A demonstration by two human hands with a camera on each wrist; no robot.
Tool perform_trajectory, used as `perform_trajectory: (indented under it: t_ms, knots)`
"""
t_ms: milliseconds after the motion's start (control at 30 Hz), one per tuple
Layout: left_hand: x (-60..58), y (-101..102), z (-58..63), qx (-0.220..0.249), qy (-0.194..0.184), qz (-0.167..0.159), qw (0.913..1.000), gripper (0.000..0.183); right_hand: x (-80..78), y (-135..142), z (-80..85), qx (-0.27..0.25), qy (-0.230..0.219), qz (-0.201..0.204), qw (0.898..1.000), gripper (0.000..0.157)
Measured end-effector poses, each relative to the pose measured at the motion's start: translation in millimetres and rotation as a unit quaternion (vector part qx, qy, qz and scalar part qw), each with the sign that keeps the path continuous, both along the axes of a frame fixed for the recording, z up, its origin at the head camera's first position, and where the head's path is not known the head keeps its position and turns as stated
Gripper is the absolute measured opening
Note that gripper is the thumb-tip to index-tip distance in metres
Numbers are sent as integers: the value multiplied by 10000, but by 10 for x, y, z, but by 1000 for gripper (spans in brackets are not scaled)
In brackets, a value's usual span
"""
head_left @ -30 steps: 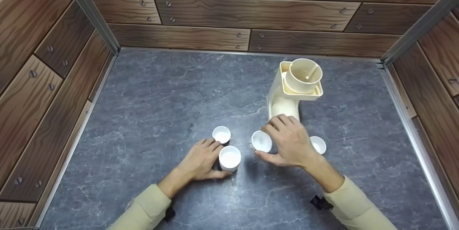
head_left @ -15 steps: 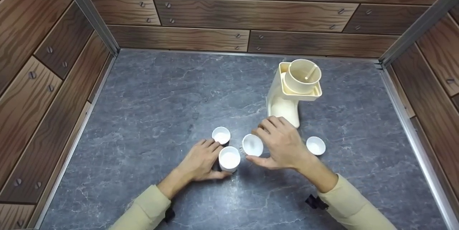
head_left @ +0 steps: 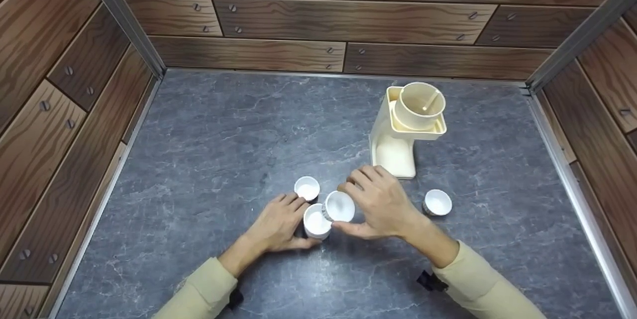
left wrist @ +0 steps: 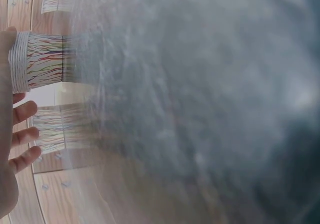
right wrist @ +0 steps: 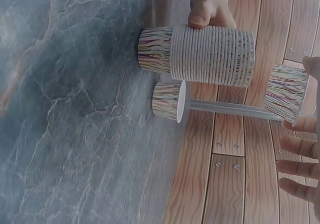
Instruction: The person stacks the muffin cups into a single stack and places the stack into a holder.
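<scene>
My left hand (head_left: 283, 224) grips a stack of nested paper baking cups (head_left: 317, 222), thumb on the near side and fingers on the far side. In the right wrist view this stack (right wrist: 210, 56) shows many white rims and a colourful wavy pattern. My right hand (head_left: 380, 204) holds a single paper baking cup (head_left: 340, 206) between thumb and fingers, at the stack's upper right in the head view. In the right wrist view this cup (right wrist: 286, 93) is held above the tabletop. Another baking cup (head_left: 307, 188) stands just behind the stack.
One more baking cup (head_left: 438, 203) stands at the right. Behind my right hand is a cream plastic stand (head_left: 395, 157) with a round container (head_left: 422, 106) on top. Wood-patterned walls (head_left: 343, 18) enclose the grey marbled tabletop (head_left: 239, 125).
My right hand has moved left with its cup, which now overlaps the stack's rim in the head view. My left hand and the stack have stayed in place.
</scene>
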State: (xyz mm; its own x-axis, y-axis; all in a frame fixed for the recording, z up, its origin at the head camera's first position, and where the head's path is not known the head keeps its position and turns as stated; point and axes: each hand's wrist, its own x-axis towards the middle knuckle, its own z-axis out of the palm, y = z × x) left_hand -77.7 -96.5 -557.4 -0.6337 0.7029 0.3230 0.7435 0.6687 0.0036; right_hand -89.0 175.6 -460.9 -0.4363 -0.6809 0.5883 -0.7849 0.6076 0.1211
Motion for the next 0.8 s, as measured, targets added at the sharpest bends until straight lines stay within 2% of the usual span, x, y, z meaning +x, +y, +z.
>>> perform_trajectory:
  t_ms: [800]
  knots:
    - [1, 8, 0, -19, -27, 29, 10000, 74, 24, -176, -122, 114, -117, 173, 9997, 72]
